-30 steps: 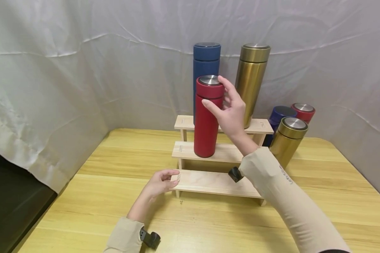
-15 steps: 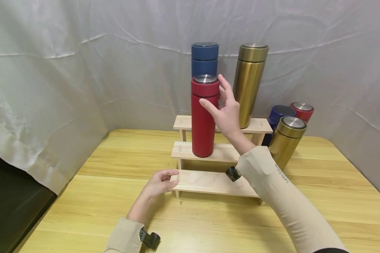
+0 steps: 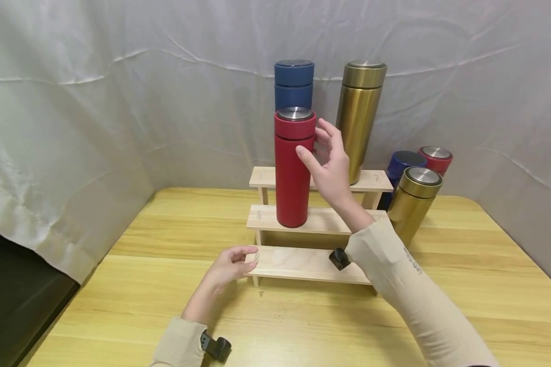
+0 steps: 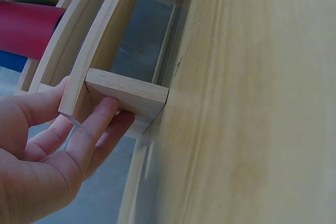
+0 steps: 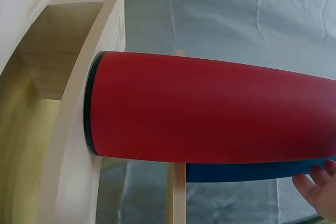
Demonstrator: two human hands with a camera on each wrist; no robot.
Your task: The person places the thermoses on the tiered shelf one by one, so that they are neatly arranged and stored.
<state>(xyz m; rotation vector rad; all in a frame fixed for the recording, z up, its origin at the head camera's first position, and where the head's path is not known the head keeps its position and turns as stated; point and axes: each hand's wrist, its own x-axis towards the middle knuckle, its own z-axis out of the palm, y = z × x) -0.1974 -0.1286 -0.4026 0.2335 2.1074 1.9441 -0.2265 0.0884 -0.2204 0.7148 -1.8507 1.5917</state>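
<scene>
Loosening up, we see the right hand (image 3: pixel 330 176) has slipped its fingertips down off the lid (image 3: pixel 295 113), fingers relaxed beside the red bottle (image 3: pixel 293 173), contact hard to tell; that bottle stands upright on the middle shelf (image 3: pixel 323 216), steady unaided, we judge; our left hand (image 3: pixel 227 266) pinches the end of the bottom shelf (image 3: pixel 298 262); counting up, one stand (image 3: pixel 264 220), three shelves, six bottles, two each of red, blue, gold; blue bottle (image 3: pixel 294 81) behind, gold bottle (image 3: pixel 360 112) up top, trio of bottles (image 3: pixel 410 204) beside the stand.

Table (image 3: pixel 119 285), on it three bottles (image 3: pixel 410 211), tiered stand (image 3: pixel 303 261) with three more bottles (image 3: pixel 292 178)
</scene>
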